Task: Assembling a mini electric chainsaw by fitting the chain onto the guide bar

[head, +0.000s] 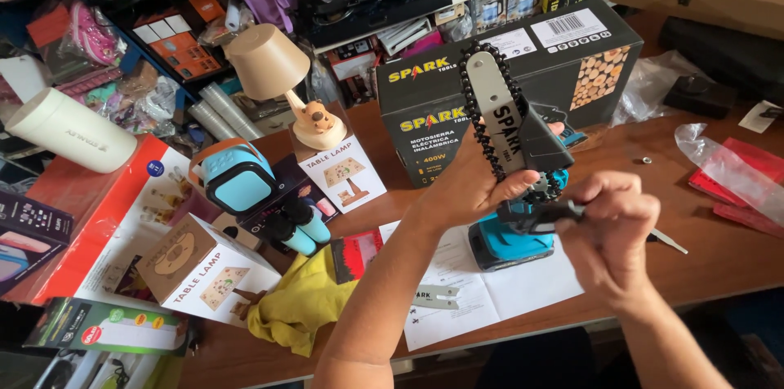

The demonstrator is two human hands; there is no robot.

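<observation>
Two bare forearms, no sleeves, left hand [465, 185], right hand [612, 230], no rings or watch

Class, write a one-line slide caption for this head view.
Left hand holds a blue mini chainsaw; right hand touches its side.

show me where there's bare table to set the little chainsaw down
Bare wood lies on the table right of the paper sheet, toward the red packets, past the right hand. Left of the yellow cloth, boxes crowd everything.

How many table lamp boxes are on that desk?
2: one white box under the small lamp mid-desk, one tilted box front left by the yellow cloth. Clutter may hide others.
</observation>
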